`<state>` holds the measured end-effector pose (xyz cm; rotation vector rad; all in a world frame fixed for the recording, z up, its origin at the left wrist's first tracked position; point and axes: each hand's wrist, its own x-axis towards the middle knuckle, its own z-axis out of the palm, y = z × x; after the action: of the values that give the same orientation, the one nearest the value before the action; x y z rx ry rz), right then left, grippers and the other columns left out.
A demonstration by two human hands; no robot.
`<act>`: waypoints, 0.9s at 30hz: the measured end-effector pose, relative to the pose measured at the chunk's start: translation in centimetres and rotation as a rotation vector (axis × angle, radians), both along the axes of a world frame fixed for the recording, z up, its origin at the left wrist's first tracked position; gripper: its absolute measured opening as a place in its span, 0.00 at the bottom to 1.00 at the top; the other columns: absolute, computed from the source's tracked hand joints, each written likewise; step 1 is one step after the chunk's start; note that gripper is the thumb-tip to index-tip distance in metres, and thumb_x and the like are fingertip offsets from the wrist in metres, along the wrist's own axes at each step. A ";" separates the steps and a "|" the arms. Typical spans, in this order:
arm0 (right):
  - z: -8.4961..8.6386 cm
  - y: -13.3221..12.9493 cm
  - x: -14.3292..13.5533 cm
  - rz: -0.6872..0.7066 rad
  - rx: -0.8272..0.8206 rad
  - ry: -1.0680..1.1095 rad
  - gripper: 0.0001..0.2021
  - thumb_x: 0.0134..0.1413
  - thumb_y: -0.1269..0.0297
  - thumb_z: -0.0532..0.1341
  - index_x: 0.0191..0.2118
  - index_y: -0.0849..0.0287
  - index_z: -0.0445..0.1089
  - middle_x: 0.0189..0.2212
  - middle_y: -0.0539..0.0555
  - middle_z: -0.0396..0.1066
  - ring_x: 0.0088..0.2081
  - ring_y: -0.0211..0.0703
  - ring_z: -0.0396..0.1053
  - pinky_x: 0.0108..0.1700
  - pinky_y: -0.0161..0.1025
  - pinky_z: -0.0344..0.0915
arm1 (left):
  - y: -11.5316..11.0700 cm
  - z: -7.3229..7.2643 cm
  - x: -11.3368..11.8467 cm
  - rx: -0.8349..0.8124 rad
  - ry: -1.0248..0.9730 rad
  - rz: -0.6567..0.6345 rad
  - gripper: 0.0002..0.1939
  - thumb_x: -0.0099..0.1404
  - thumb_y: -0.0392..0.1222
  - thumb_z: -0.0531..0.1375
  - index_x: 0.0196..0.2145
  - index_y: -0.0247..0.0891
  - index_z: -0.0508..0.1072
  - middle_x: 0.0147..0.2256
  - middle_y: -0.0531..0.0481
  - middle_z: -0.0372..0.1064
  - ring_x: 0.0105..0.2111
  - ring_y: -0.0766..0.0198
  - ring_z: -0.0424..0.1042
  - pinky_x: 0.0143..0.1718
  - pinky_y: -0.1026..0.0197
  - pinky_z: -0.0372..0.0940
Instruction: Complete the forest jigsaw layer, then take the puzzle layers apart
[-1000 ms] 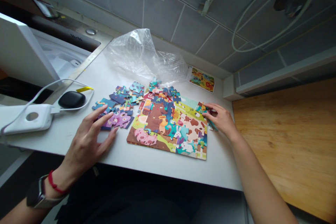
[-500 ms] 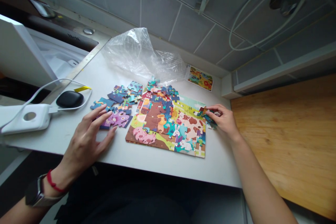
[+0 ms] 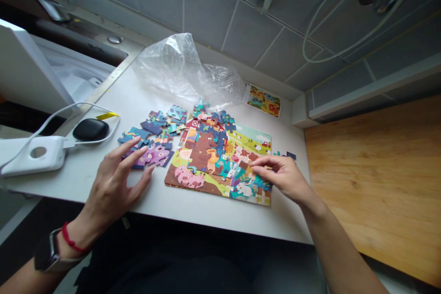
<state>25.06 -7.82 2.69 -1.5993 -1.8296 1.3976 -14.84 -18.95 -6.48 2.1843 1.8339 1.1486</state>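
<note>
A farm-picture puzzle board [image 3: 193, 177] lies on the white counter, with joined puzzle pieces on it showing a brown bear [image 3: 202, 147]. My right hand [image 3: 287, 177] is over the board's right side, thumb and fingers closed on a teal and brown puzzle piece [image 3: 245, 171], slightly blurred; I cannot tell whether it touches the board. My left hand [image 3: 112, 188] has its fingers spread, fingertips beside the purple puzzle pieces [image 3: 156, 154] left of the board. More loose pieces [image 3: 177, 115] lie in a heap behind these.
A crumpled clear plastic bag [image 3: 179, 69] lies behind the pieces, and a small picture card [image 3: 263, 100] near the wall. Several pieces [image 3: 291, 155] lie right of the board. On the left are a white charger [image 3: 51, 158], a black case [image 3: 90, 129] and the sink [image 3: 103, 53].
My right hand has moved left and nearer to me, from the board's right edge to over its lower right part, carrying the puzzle piece. My left hand has stayed in place.
</note>
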 end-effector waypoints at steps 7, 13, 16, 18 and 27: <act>-2.5 -2.8 -7.2 0.251 0.090 -0.117 0.06 0.61 0.66 0.66 0.36 0.55 0.82 0.33 0.52 0.83 0.34 0.43 0.78 0.39 0.39 0.74 | -0.1 2.3 3.6 -0.005 0.018 -0.317 0.29 0.70 0.32 0.65 0.66 0.47 0.67 0.63 0.40 0.69 0.66 0.44 0.66 0.64 0.38 0.68; -2.8 -3.0 -5.9 0.174 0.365 -0.192 0.01 0.58 0.65 0.70 0.37 0.54 0.80 0.38 0.54 0.80 0.39 0.47 0.77 0.39 0.40 0.74 | 1.1 1.4 7.4 -0.102 0.144 -0.535 0.23 0.73 0.39 0.64 0.63 0.46 0.72 0.65 0.43 0.69 0.69 0.43 0.60 0.66 0.38 0.64; -2.6 -3.3 -4.0 0.100 0.344 -0.144 0.04 0.62 0.62 0.69 0.35 0.55 0.79 0.35 0.54 0.79 0.35 0.45 0.77 0.34 0.37 0.74 | 1.8 0.8 8.1 -0.112 0.182 -0.581 0.19 0.73 0.40 0.64 0.60 0.47 0.76 0.65 0.45 0.69 0.69 0.43 0.60 0.66 0.38 0.63; -2.7 -3.7 -2.9 0.053 0.318 -0.117 0.07 0.63 0.61 0.68 0.34 0.55 0.78 0.33 0.54 0.79 0.34 0.45 0.77 0.33 0.37 0.74 | 2.2 0.6 8.2 -0.102 0.192 -0.598 0.16 0.74 0.38 0.63 0.58 0.47 0.77 0.64 0.46 0.70 0.70 0.44 0.59 0.66 0.39 0.63; -3.3 -5.5 -0.9 0.034 0.602 -0.236 0.11 0.68 0.61 0.65 0.54 0.48 0.77 0.56 0.57 0.76 0.58 0.56 0.75 0.60 0.55 0.74 | 2.4 0.3 8.1 -0.075 0.184 -0.608 0.13 0.76 0.36 0.60 0.55 0.44 0.79 0.64 0.50 0.72 0.70 0.46 0.61 0.66 0.41 0.63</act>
<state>24.20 -13.33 -0.61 -1.4475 -2.1424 0.5822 -6.75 -16.54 -6.20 2.5912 1.0850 0.7564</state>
